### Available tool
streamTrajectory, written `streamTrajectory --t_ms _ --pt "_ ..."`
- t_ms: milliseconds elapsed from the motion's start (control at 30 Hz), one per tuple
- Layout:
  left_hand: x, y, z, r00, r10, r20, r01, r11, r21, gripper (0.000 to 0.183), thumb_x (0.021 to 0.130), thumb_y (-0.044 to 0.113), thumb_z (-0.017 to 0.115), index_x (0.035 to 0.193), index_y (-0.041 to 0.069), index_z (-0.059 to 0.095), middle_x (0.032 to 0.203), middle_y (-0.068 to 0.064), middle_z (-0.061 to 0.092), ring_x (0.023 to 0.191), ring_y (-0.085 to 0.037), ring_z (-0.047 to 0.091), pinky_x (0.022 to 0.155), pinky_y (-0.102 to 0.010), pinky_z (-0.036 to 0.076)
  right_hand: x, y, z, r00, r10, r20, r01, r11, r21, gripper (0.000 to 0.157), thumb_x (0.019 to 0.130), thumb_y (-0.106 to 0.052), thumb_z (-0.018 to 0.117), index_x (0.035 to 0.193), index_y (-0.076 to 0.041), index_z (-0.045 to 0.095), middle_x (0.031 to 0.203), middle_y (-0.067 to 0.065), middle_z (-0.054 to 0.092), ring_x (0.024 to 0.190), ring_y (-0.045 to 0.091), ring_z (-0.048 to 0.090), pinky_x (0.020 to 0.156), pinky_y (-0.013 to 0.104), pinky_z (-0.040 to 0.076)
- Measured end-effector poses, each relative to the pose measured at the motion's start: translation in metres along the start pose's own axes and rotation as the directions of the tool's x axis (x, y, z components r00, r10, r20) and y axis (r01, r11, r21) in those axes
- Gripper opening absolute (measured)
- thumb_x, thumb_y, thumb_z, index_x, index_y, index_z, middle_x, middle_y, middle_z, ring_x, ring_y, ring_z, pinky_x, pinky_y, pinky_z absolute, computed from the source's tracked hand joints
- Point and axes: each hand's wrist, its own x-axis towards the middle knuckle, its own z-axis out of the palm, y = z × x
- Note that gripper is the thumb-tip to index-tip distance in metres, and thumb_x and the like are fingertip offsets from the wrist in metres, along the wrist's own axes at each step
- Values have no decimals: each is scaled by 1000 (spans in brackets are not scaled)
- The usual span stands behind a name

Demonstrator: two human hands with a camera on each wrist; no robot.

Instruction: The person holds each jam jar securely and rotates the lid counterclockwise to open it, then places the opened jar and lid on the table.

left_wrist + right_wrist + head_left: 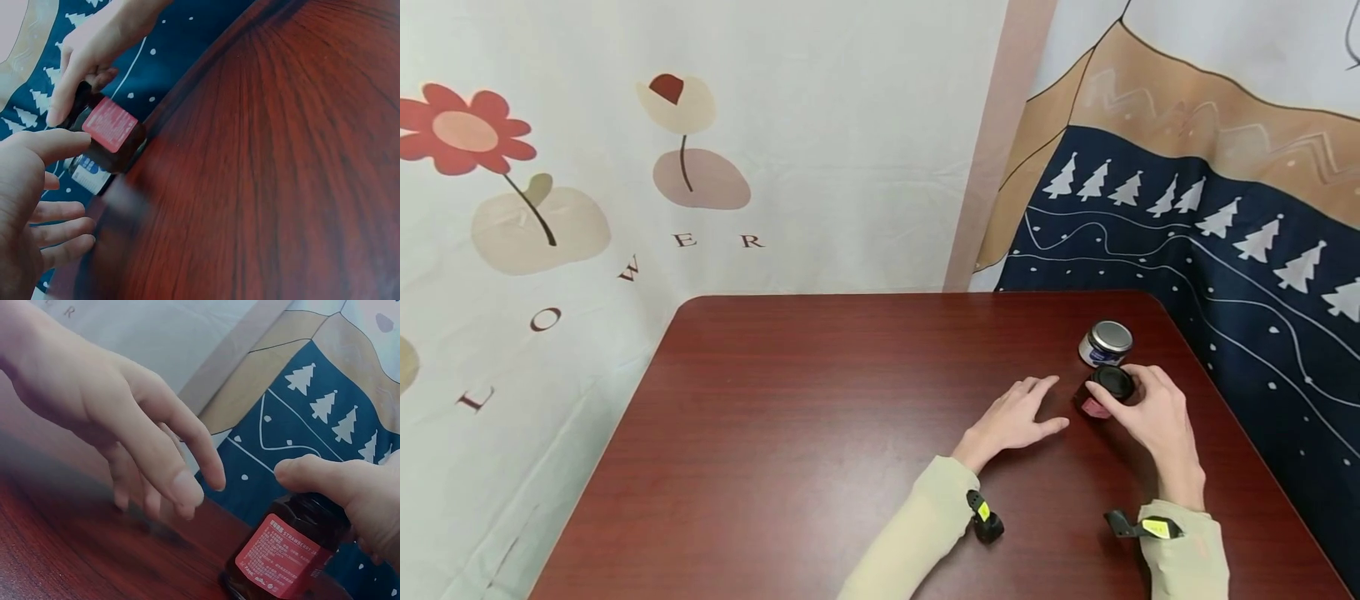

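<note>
A dark jar with a black lid and a red label reading "STRAWBERRY" [281, 556] is at the right side of the table. My right hand [1157, 412] grips it around the lid, thumb on the near side and fingers on the far side. Just left of the jar, my left hand [1013, 414] reaches out with its fingers spread and holds nothing. In the left wrist view the left thumb overlaps the jar's edge [112, 125]. Right behind it stands a second jar [1105, 342] with a silver lid and a white and blue label.
The reddish-brown wooden table [820, 400] has its right edge close beyond the right hand. Behind it hangs a pale cloth with flower prints [850, 167]. At the right is a navy cloth with white trees [1247, 275].
</note>
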Motion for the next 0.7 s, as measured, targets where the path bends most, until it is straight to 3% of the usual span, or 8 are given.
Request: streamTrajectory --t_ms 233,700 --pt "6 6 5 1000 19 -6 -18 999 26 70 99 50 60 157 20 35 149 0 47 133 -13 48 104 -24 42 -1 -1 3 1000 -24 4 24 1000 3 53 81 -33 85 115 3 65 98 15 59 80 21 48 65 15 37" --pt "14 14 14 999 25 -23 -26 997 -66 70 99 46 62 157 17 36 149 1 47 134 -8 46 104 -21 41 -1 -3 10 997 -55 -46 56 998 14 50 79 -33 87 111 1 68 91 12 61 77 21 50 64 21 38"
